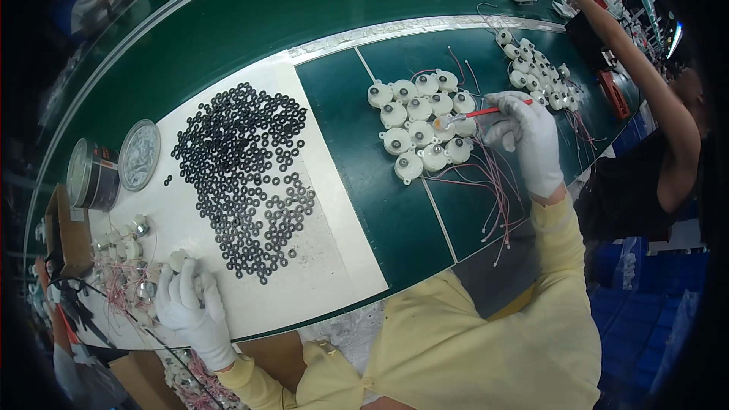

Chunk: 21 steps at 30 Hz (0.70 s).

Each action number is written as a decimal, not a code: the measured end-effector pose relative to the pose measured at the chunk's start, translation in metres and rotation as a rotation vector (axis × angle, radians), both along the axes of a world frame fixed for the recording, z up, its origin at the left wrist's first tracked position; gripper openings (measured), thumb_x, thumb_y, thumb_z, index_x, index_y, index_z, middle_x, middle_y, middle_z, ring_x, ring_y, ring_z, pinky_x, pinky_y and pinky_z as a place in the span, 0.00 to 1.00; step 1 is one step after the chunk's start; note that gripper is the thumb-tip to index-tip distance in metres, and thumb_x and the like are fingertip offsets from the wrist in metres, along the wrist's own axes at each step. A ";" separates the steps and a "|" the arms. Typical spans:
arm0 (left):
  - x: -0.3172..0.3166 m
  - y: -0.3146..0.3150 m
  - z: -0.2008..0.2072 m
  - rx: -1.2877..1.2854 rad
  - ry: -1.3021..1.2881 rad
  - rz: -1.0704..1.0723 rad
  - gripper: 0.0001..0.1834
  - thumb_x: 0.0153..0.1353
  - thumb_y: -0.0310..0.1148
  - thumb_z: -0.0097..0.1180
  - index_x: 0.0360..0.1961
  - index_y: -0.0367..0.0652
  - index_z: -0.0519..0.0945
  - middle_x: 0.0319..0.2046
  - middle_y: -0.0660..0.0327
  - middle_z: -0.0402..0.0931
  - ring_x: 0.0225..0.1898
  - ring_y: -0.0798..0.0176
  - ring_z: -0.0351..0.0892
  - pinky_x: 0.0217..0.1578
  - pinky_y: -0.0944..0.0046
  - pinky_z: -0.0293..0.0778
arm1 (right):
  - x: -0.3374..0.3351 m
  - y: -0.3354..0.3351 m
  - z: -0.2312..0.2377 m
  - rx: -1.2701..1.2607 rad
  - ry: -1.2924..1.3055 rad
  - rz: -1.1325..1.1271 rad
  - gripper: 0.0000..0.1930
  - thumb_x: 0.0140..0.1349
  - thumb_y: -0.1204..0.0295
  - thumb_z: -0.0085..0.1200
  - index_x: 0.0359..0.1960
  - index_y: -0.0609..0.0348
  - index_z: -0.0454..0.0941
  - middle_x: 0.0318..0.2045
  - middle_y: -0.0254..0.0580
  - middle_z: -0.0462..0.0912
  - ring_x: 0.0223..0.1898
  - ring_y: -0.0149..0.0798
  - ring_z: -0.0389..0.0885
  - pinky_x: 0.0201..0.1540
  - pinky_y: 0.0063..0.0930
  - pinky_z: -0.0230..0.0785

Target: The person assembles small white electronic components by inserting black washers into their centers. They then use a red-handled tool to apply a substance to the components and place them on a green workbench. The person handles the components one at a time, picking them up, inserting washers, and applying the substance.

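My right hand (526,133), in a white glove, is closed around the red handle of a small brush (486,111). The brush's pale tip is over a block of white round motors (420,134) with dark centres, laid in rows on the green surface. Pink and white wires (495,190) trail from them toward me. At the left, my gloved left hand (190,305) has its fingers curled around a white round motor (178,260), partly hidden by the glove. Beside it lies a heap of similar motors (130,249) with silvery sides and pink wires.
Many black rubber rings (239,159) spread over the white board (334,258). An open tin (93,175) and a round lid (140,156) stand at the left, near a cardboard box (67,231). More motors (531,72) lie far right, where another person's arm (634,53) reaches over.
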<state>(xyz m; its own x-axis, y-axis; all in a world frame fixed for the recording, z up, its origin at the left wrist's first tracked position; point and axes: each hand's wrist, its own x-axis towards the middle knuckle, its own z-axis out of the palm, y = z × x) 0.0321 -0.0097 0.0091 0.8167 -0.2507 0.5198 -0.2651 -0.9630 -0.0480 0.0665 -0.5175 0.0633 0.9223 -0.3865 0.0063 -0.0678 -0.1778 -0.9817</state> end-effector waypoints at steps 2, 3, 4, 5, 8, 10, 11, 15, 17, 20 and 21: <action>0.000 0.001 0.001 -0.009 0.009 0.001 0.19 0.59 0.31 0.67 0.52 0.44 0.83 0.40 0.58 0.84 0.54 0.41 0.81 0.52 0.45 0.75 | 0.000 -0.001 -0.001 -0.007 0.005 -0.006 0.19 0.76 0.67 0.41 0.49 0.71 0.81 0.36 0.49 0.88 0.26 0.32 0.87 0.23 0.15 0.64; -0.001 0.001 0.001 -0.015 0.015 -0.001 0.19 0.59 0.31 0.67 0.53 0.44 0.83 0.40 0.58 0.84 0.54 0.41 0.81 0.52 0.45 0.75 | -0.002 -0.002 -0.002 -0.008 -0.002 -0.012 0.19 0.76 0.67 0.41 0.49 0.71 0.81 0.36 0.49 0.89 0.26 0.32 0.87 0.23 0.14 0.64; -0.001 0.001 0.000 -0.009 0.012 0.002 0.19 0.59 0.31 0.67 0.53 0.44 0.83 0.40 0.58 0.84 0.54 0.41 0.81 0.52 0.45 0.75 | -0.004 -0.003 -0.002 -0.009 -0.010 -0.019 0.19 0.76 0.67 0.41 0.49 0.71 0.81 0.36 0.49 0.89 0.26 0.32 0.87 0.23 0.14 0.64; -0.001 0.002 0.000 -0.002 0.009 0.005 0.19 0.59 0.31 0.67 0.53 0.44 0.83 0.39 0.58 0.84 0.54 0.41 0.81 0.52 0.45 0.75 | -0.007 -0.005 -0.002 -0.026 -0.013 -0.042 0.19 0.76 0.66 0.41 0.50 0.71 0.81 0.37 0.49 0.89 0.26 0.32 0.87 0.23 0.14 0.64; 0.000 0.002 0.000 0.001 0.005 -0.003 0.19 0.59 0.31 0.66 0.53 0.44 0.83 0.39 0.58 0.83 0.54 0.40 0.81 0.52 0.45 0.75 | -0.013 -0.017 -0.003 -0.048 -0.034 -0.088 0.20 0.76 0.66 0.41 0.52 0.71 0.81 0.37 0.51 0.89 0.26 0.31 0.87 0.23 0.14 0.64; 0.000 0.001 0.000 -0.001 0.003 -0.009 0.19 0.59 0.31 0.66 0.53 0.43 0.83 0.39 0.58 0.83 0.54 0.40 0.81 0.52 0.45 0.75 | -0.016 -0.028 -0.006 -0.031 -0.068 -0.095 0.21 0.77 0.65 0.41 0.53 0.71 0.80 0.38 0.51 0.89 0.27 0.31 0.87 0.23 0.14 0.63; 0.000 0.001 0.000 0.000 0.002 -0.010 0.19 0.60 0.31 0.66 0.53 0.43 0.83 0.39 0.58 0.83 0.54 0.40 0.81 0.52 0.45 0.75 | -0.017 -0.032 -0.008 -0.031 -0.079 -0.090 0.22 0.77 0.64 0.40 0.54 0.71 0.80 0.39 0.51 0.89 0.28 0.32 0.87 0.23 0.15 0.64; 0.000 0.002 0.000 0.013 -0.014 -0.012 0.19 0.59 0.31 0.66 0.53 0.43 0.83 0.39 0.58 0.83 0.53 0.40 0.81 0.51 0.45 0.76 | -0.011 -0.027 -0.008 -0.043 -0.040 -0.109 0.21 0.77 0.63 0.41 0.54 0.70 0.80 0.39 0.51 0.89 0.28 0.33 0.87 0.24 0.17 0.64; 0.000 0.001 0.000 0.015 -0.006 -0.004 0.19 0.59 0.31 0.66 0.53 0.43 0.83 0.39 0.58 0.83 0.53 0.40 0.81 0.51 0.45 0.76 | -0.009 -0.025 -0.008 -0.050 -0.031 -0.097 0.21 0.77 0.63 0.41 0.54 0.70 0.80 0.39 0.52 0.89 0.28 0.33 0.87 0.24 0.18 0.65; 0.000 0.002 -0.001 0.016 -0.003 -0.004 0.19 0.59 0.31 0.66 0.53 0.43 0.83 0.39 0.58 0.83 0.53 0.40 0.81 0.51 0.45 0.76 | -0.010 -0.021 -0.006 -0.038 -0.007 -0.115 0.22 0.77 0.63 0.41 0.53 0.71 0.80 0.39 0.52 0.89 0.28 0.33 0.87 0.24 0.17 0.65; 0.000 0.002 -0.001 0.016 -0.004 -0.006 0.19 0.59 0.31 0.66 0.53 0.43 0.83 0.38 0.58 0.83 0.53 0.40 0.81 0.51 0.45 0.76 | -0.011 -0.022 -0.007 -0.035 -0.008 -0.111 0.22 0.77 0.63 0.41 0.53 0.71 0.80 0.39 0.52 0.89 0.28 0.33 0.87 0.24 0.17 0.64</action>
<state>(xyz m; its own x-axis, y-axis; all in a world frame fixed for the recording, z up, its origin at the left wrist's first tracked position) 0.0325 -0.0074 0.0084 0.8130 -0.2634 0.5193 -0.2702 -0.9607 -0.0641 0.0558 -0.5400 0.0561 0.8739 -0.4853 0.0290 -0.0809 -0.2040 -0.9756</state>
